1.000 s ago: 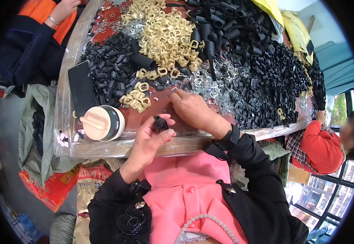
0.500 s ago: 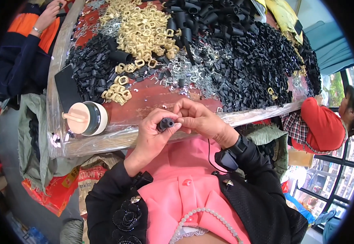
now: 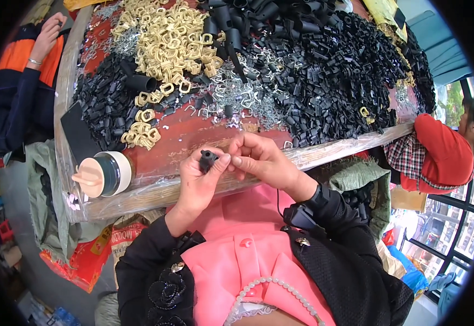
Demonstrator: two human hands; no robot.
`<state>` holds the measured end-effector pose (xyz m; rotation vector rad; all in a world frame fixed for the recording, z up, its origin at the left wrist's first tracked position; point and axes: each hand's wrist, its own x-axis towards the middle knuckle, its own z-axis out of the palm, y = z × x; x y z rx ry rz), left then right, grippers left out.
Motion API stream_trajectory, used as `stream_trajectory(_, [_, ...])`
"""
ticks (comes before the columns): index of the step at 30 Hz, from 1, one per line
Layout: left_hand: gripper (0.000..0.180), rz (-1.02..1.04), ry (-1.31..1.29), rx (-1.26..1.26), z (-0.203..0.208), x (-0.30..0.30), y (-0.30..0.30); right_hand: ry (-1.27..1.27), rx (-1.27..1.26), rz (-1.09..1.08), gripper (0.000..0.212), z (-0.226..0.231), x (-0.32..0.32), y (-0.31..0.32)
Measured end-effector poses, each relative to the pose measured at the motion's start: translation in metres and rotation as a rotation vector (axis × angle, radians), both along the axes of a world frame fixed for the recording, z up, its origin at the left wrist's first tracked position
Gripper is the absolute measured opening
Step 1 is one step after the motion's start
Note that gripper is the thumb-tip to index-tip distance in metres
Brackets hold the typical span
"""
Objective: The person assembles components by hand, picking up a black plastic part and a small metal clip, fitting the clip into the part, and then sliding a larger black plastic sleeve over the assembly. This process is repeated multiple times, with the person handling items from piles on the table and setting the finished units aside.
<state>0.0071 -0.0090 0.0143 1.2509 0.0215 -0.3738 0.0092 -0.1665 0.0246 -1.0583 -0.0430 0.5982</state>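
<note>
Between the thumb and fingers of my left hand is a small black tubular part, its hollow round end showing. My right hand is beside it with thumb and forefinger pinched together; anything between them is too small to make out. Both hands are above the near edge of the red table. Beyond them lie loose silver wire clips, a heap of small black plastic pieces and a heap of gold-coloured rings.
A lidded jar and a dark phone-like slab occupy the table's left corner. Larger black tubes are piled at the back. Sacks hang below the left edge. A co-worker's hand is far left; a person in red is right.
The black tubular part has tilted in my left hand, and its side now shows a projecting bit. My hands stay close together. The whole view has shifted slightly.
</note>
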Motion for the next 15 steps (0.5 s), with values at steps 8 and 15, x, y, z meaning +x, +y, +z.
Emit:
stream_trajectory(8, [0.012,-0.013,0.174,-0.068,0.001,0.005,0.0,-0.857,-0.764,-0.106,0.009,0.013,-0.003,0.002])
stream_trajectory(15, [0.02,-0.158,0.384,-0.197,0.003,0.0,0.01,-0.924,-0.764,-0.161,0.013,0.007,-0.011,0.005])
